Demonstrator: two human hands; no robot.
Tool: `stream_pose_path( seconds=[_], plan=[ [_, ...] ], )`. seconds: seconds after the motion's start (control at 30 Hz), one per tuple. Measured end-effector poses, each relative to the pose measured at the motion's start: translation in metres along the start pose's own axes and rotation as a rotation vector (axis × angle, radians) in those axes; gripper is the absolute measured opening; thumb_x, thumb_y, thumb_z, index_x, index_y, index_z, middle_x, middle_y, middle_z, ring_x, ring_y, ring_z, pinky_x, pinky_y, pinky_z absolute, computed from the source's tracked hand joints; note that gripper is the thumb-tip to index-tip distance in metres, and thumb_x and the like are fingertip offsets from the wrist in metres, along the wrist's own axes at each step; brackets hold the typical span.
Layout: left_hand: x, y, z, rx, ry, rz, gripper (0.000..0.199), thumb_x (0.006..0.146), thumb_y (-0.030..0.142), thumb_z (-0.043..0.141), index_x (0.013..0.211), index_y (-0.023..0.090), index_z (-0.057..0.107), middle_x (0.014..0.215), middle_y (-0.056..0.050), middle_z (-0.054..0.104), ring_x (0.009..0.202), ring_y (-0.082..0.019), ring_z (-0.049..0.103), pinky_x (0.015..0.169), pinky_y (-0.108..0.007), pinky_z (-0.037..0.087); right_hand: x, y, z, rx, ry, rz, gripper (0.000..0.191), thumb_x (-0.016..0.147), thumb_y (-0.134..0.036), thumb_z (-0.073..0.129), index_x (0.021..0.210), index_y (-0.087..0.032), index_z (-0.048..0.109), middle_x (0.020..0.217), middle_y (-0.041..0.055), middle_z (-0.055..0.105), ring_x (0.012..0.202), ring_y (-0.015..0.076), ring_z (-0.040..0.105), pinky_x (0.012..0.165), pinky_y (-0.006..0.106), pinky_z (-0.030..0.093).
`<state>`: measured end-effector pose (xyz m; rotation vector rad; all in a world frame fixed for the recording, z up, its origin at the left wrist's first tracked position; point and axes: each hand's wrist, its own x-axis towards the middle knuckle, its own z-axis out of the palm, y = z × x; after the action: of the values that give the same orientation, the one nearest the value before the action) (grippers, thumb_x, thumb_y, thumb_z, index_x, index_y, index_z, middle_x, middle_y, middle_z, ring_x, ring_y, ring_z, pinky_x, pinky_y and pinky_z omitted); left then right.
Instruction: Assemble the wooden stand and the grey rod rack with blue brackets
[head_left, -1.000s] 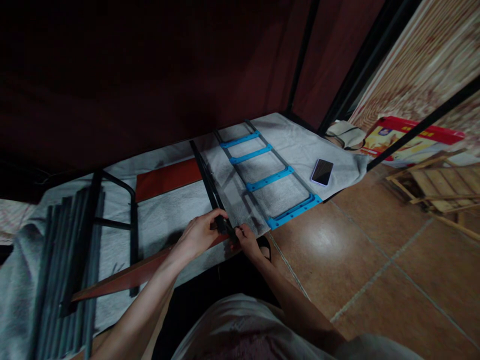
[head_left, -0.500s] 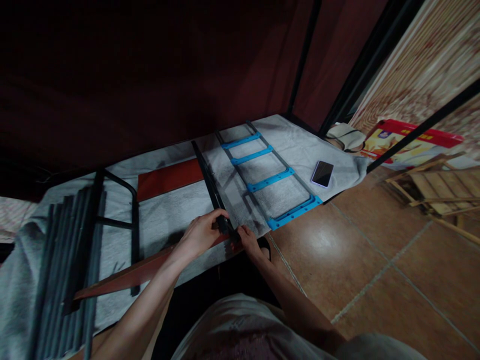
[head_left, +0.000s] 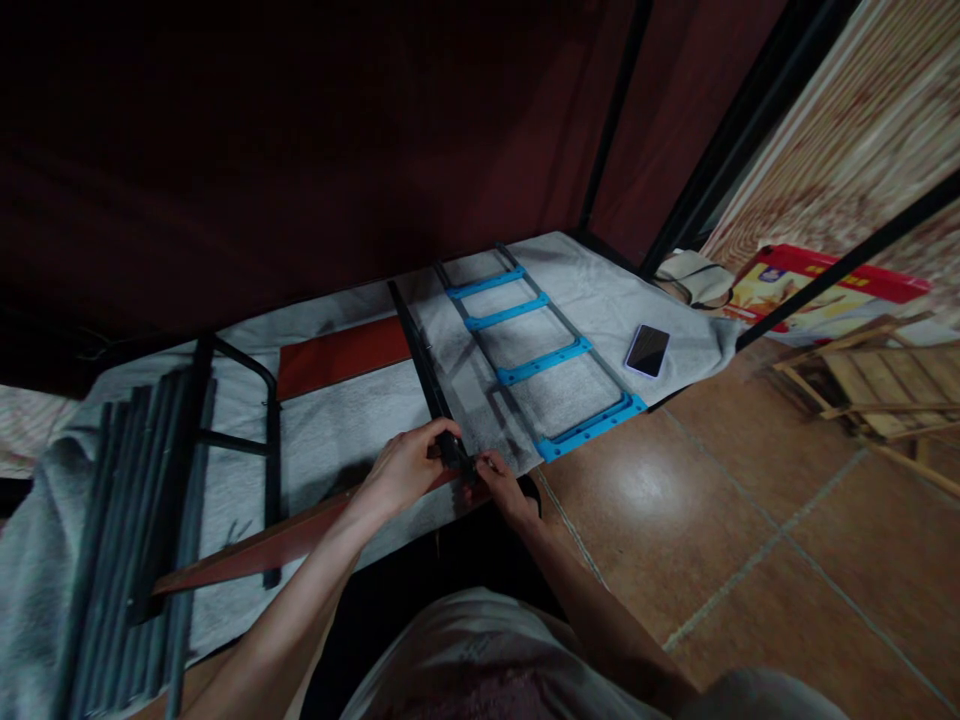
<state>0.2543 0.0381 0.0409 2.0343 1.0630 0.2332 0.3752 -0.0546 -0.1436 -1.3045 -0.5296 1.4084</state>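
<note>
My left hand (head_left: 411, 462) is closed on the near end of a black metal bar (head_left: 420, 355), thumb and fingers around it. Beside it, my right hand (head_left: 501, 482) is pinched at the same corner, on something too small to make out. A reddish-brown board (head_left: 262, 548) runs from that corner to the lower left, under my left forearm. Another orange-red board (head_left: 341, 357) lies flat behind, between the black bar and a black tubular frame (head_left: 271, 470). To the right of my hands lies a ladder-like rack with blue crosspieces (head_left: 544, 360).
Several dark tubes (head_left: 131, 540) lie side by side at the left on grey cloth (head_left: 345, 425). A phone (head_left: 647, 351) rests on the cloth at the right. Beyond stand a red and yellow box (head_left: 802, 290) and a folded wooden rack (head_left: 892, 390) on the tiled floor.
The fingers of my right hand have shifted slightly at the corner. My left hand keeps its hold on the bar. The whole view has moved a little.
</note>
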Motion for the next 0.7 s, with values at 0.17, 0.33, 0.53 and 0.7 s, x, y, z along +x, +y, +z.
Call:
stream_pose_path(
  seconds=[0.17, 0.33, 0.53, 0.7],
  plan=[
    [0.0008, -0.0011, 0.0011, 0.011, 0.002, -0.006, 0.030, 0.069, 0.023, 0.065, 0.099, 0.026, 0.070, 0.077, 0.001, 0.071, 0.071, -0.017, 0.064, 0.064, -0.024, 0.045, 0.0064, 0.0015, -0.0020, -0.241, 0.067, -0.147, 0.020, 0.087, -0.045, 0.052, 0.082, -0.026, 0.048, 0.069, -0.0015, 0.056, 0.064, 0.0184, 0.060, 0.063, 0.034, 0.054],
    [0.0006, -0.0006, -0.0003, 0.026, 0.000, -0.011, 0.030, 0.070, 0.023, 0.064, 0.098, 0.027, 0.070, 0.077, 0.001, 0.071, 0.071, -0.018, 0.064, 0.064, -0.024, 0.046, 0.0057, 0.0018, -0.0035, -0.197, 0.072, -0.111, 0.022, 0.090, -0.048, 0.050, 0.085, -0.027, 0.052, 0.067, -0.0013, 0.058, 0.064, 0.0193, 0.061, 0.062, 0.034, 0.054],
    [0.0002, 0.0002, 0.0011, 0.023, -0.001, -0.010, 0.029, 0.069, 0.022, 0.063, 0.097, 0.027, 0.071, 0.077, 0.001, 0.071, 0.071, -0.018, 0.064, 0.065, -0.024, 0.045, 0.0043, -0.0012, -0.0033, -0.223, 0.028, -0.156, 0.016, 0.088, -0.042, 0.051, 0.087, -0.026, 0.049, 0.070, -0.0021, 0.058, 0.063, 0.0183, 0.061, 0.064, 0.034, 0.055],
    [-0.0006, 0.0012, 0.0011, 0.014, 0.010, -0.011, 0.031, 0.069, 0.022, 0.064, 0.099, 0.027, 0.071, 0.078, 0.001, 0.071, 0.072, -0.017, 0.064, 0.066, -0.024, 0.045, 0.0057, -0.0046, -0.0042, -0.349, 0.113, -0.220, 0.020, 0.090, -0.043, 0.049, 0.078, -0.026, 0.050, 0.070, 0.0003, 0.056, 0.069, 0.0201, 0.059, 0.073, 0.036, 0.052]
  ],
)
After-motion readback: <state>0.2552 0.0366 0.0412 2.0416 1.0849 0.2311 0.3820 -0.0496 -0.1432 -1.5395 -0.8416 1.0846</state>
